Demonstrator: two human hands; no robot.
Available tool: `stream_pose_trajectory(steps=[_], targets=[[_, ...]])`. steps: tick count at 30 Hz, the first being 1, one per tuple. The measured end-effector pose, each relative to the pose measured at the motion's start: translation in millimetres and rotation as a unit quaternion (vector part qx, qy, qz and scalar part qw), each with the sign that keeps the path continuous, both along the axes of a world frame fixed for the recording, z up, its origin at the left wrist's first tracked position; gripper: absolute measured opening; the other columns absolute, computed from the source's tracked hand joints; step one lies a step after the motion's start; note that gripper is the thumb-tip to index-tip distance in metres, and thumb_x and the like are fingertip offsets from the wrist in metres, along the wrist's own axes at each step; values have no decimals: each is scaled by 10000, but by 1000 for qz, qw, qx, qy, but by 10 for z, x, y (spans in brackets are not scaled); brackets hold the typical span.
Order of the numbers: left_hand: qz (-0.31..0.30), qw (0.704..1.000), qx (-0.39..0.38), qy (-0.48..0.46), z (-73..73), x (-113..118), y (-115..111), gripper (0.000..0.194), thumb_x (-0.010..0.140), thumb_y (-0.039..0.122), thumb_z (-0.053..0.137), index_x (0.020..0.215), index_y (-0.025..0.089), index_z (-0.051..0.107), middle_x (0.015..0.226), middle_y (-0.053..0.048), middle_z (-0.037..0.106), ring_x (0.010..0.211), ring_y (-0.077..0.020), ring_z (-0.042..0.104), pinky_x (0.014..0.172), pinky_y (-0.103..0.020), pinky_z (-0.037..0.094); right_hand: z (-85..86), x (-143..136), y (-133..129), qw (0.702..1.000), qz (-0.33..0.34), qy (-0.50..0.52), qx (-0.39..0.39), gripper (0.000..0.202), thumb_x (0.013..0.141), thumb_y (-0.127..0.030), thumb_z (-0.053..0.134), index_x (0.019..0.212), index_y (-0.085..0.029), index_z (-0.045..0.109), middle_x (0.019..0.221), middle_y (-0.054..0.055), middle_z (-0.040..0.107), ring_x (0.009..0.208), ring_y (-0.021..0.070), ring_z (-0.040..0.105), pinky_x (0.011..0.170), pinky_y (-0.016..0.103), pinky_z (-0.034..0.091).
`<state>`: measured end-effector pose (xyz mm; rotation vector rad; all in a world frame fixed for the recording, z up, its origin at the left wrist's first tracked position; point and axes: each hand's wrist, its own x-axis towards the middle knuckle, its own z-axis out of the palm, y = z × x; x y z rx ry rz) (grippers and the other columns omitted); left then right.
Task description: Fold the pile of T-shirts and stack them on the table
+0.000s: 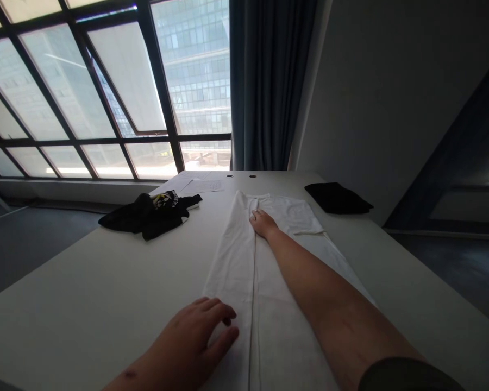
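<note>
Garment (275, 304), white, lies flat on the pale table (106, 288), stretching from six toward twelve o'clock; right hand (264, 223) rests on its far part, whether gripping I cannot tell; left hand (199, 332), at seven, holds thumb and fingers apart; black printed clothing (146, 214) sits at ten, black cloth (337, 198) between one and two

Two hands (191, 334), one white garment (234, 255), two black cloth items (337, 199), and two round holes (252, 176) near the tabletop's (73, 304) far edge!
</note>
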<state>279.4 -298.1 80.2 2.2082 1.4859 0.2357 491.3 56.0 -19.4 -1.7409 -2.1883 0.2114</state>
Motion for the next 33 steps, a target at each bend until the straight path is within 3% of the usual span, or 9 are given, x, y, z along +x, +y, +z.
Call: stream_pose_trajectory(steps=[5, 8, 11, 15, 18, 20, 24, 30, 33], targets=[[-108, 985, 94, 94, -568, 30, 225, 587, 1043, 437, 548, 1604, 271, 491, 1698, -110, 410, 1574, -357, 358, 1263, -590, 340, -68, -22, 17, 1000, 4, -14, -3, 565, 1060, -381, 400, 1572, -188, 540, 1718, 99, 379, 1581, 289, 295, 1277, 421, 237], [-117, 978, 127, 119, -718, 37, 320, 594, 1087, 486, 461, 1652, 306, 414, 1711, -94, 373, 1581, -349, 348, 1260, -597, 339, -90, -29, 40, 999, 5, -23, -22, 587, 1071, -384, 343, 1624, -224, 461, 1722, 74, 377, 1579, 301, 305, 1287, 519, 197], [-85, 979, 132, 133, -691, 42, 550, 559, 1102, 493, 408, 1614, 283, 484, 1686, -103, 426, 1550, -334, 409, 1242, -565, 374, -109, -28, 49, 999, 9, -29, -36, 612, 1080, -428, 308, 1653, -240, 407, 1751, 68, 311, 1595, 307, 275, 1291, 561, 168], [-49, 980, 123, 146, -642, 11, 993, 592, 1090, 468, 414, 1621, 213, 469, 1702, -137, 380, 1586, -316, 343, 1289, -564, 269, -81, -16, 76, 998, 10, -42, -47, 631, 1070, -443, 322, 1655, -222, 406, 1760, 81, 286, 1609, 344, 231, 1287, 591, 175], [34, 979, 103, 171, -654, -32, 1178, 637, 1089, 447, 387, 1647, 142, 408, 1721, -176, 307, 1605, -332, 284, 1294, -564, 251, 1, -54, 181, 997, 27, -59, -46, 628, 1034, -392, 413, 1633, -208, 447, 1767, 81, 268, 1635, 353, 129, 1294, 569, 176], [74, 974, 83, 196, -661, -50, 1199, 663, 1092, 439, 349, 1653, 86, 377, 1723, -200, 272, 1612, -351, 250, 1290, -574, 248, 63, -138, 309, 995, 42, -72, -49, 628, 1024, -358, 432, 1632, -198, 449, 1767, 84, 266, 1642, 337, 103, 1306, 547, 149], [78, 974, 65, 204, -690, -68, 1163, 691, 1088, 434, 324, 1654, 39, 349, 1726, -216, 232, 1618, -355, 225, 1294, -584, 234, 128, -437, 649, 992, 55, -87, -76, 645, 1051, -399, 390, 1655, -172, 400, 1756, 115, 288, 1627, 350, 181, 1298, 579, 152], [76, 979, 96, 161, -768, -175, 1147, 720, 1072, 536, 364, 1654, 114, 387, 1733, -195, 256, 1614, -389, 236, 1280, -639, 233, 82, -861, 1150, 989, 46, -97, -100, 719, 1069, -458, 360, 1702, -132, 264, 1779, 153, 183, 1630, 352, 174, 1295, 587, 134], [28, 986, 94, 136, -747, -223, 1101, 742, 1078, 582, 341, 1678, 144, 346, 1760, -163, 178, 1634, -383, 157, 1299, -638, 179, 36, -965, 1377, 989, 40, -101, -103, 755, 1070, -529, 362, 1711, -148, 241, 1785, 153, 156, 1636, 354, 147, 1297, 585, 125]])
